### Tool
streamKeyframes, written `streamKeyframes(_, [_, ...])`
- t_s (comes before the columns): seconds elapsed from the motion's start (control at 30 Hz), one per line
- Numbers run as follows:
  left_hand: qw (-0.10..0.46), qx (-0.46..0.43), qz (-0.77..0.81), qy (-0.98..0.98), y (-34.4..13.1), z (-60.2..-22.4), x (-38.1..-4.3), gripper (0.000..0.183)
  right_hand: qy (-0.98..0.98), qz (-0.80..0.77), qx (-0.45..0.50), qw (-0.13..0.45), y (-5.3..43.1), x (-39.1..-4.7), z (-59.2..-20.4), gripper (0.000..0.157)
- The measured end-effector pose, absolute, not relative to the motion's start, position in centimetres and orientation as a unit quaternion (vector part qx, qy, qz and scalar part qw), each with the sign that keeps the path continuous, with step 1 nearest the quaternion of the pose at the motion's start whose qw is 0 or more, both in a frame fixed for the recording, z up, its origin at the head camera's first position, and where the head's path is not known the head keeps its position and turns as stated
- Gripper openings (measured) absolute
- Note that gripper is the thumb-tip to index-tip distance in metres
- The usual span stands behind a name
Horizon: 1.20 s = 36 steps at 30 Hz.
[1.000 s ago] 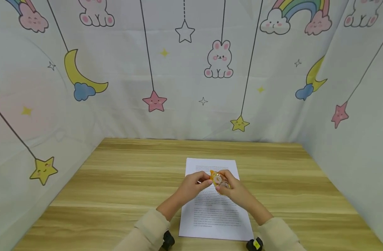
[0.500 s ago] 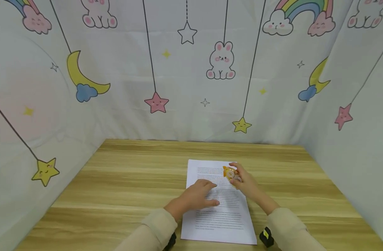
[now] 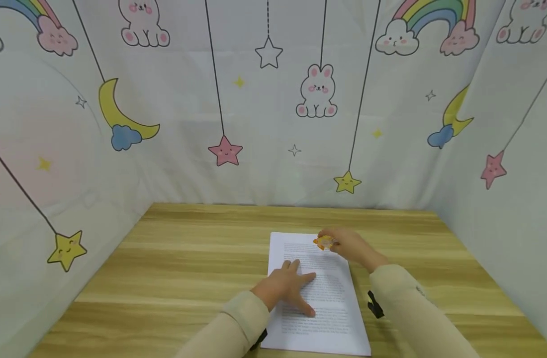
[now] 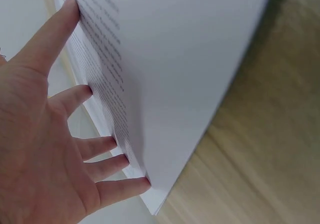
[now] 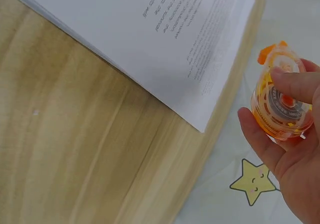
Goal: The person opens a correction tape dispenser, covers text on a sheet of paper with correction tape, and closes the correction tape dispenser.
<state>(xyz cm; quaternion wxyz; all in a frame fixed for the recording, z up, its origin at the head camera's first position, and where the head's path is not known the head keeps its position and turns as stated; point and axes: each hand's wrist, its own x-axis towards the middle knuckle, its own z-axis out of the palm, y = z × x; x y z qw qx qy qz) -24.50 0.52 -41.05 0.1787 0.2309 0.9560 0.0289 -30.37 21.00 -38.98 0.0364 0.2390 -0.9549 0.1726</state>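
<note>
An orange, see-through correction tape [image 5: 280, 104] with reels inside is held between the thumb and fingers of my right hand [image 3: 349, 244]. In the head view, this correction tape [image 3: 323, 242] is over the upper right part of the printed sheets [image 3: 327, 323], its orange tip pointing left. My left hand [image 3: 290, 287] is spread on the middle of the sheets, thumb apart from the fingers. The left wrist view shows the fingertips [image 4: 142, 184] resting on the printed page. Lines of small text cover much of the top sheet, and the sheets form a thin stack.
The sheets lie on a wood-grain table [image 3: 202, 263]. A white curtain [image 3: 264, 114] printed with stars, moons and bunnies stands behind it and along both sides. Black wrist devices show beneath both sleeves [image 3: 412, 293].
My left hand has left the correction tape and spread out lower on the paper. My right hand has carried the tape up and right to the top of the page, and turned over it.
</note>
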Motion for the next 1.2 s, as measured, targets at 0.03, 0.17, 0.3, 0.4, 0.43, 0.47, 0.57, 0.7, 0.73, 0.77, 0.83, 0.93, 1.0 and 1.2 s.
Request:
streamKeyframes(0.03, [0.179,0.231,0.025,0.956,0.6,-41.0,-24.5,0.090,-0.956,0.156,0.248,0.036,20.8,-30.6,-39.1,0.040])
streamKeyframes(0.17, [0.178,0.233,0.021,0.956,0.9,-40.9,-24.5,0.088,-0.960,0.110,0.255,0.042,19.8,-31.7,-39.5,0.041])
streamKeyframes(0.3, [0.171,0.239,0.013,0.956,1.2,-41.0,-24.6,0.087,-0.961,0.085,0.258,0.053,18.6,-32.5,-39.7,0.041])
streamKeyframes(0.4, [0.167,0.237,0.010,0.957,1.3,-41.1,-24.8,0.088,-0.958,0.068,0.271,0.064,17.4,-33.0,-39.8,0.040])
streamKeyframes(0.43, [0.167,0.236,0.008,0.957,1.4,-41.1,-24.8,0.088,-0.957,0.067,0.276,0.066,17.0,-33.2,-39.8,0.039])
streamKeyframes(0.47, [0.166,0.236,0.008,0.957,1.4,-41.2,-24.9,0.088,-0.955,0.064,0.281,0.068,16.7,-33.4,-39.9,0.039])
streamKeyframes(0.57, [0.165,0.238,-0.003,0.957,1.5,-41.2,-25.0,0.088,-0.954,0.069,0.285,0.065,15.5,-34.0,-40.2,0.038])
streamKeyframes(0.7, [0.162,0.242,-0.015,0.956,1.6,-41.2,-25.0,0.089,-0.955,0.084,0.281,0.045,14.2,-34.7,-40.7,0.039])
streamKeyframes(0.73, [0.161,0.243,-0.015,0.956,1.6,-41.2,-25.0,0.089,-0.955,0.089,0.280,0.039,14.0,-34.7,-40.7,0.039])
streamKeyframes(0.77, [0.160,0.243,-0.016,0.957,1.5,-41.2,-25.0,0.090,-0.955,0.094,0.280,0.034,13.8,-34.8,-40.8,0.039])
streamKeyframes(0.83, [0.162,0.243,-0.016,0.956,1.5,-41.2,-25.0,0.090,-0.953,0.098,0.286,0.033,13.6,-34.9,-41.0,0.038])
streamKeyframes(0.93, [0.166,0.241,-0.022,0.956,1.5,-41.1,-25.0,0.091,-0.951,0.099,0.290,0.032,13.5,-35.0,-41.2,0.037])
streamKeyframes(1.0, [0.167,0.240,-0.029,0.956,1.4,-41.0,-24.9,0.092,-0.949,0.101,0.295,0.036,13.6,-35.1,-41.4,0.036])
streamKeyframes(1.2, [0.161,0.236,-0.039,0.957,1.2,-41.0,-25.2,0.091,-0.938,0.102,0.325,0.066,13.4,-35.5,-41.8,0.037])
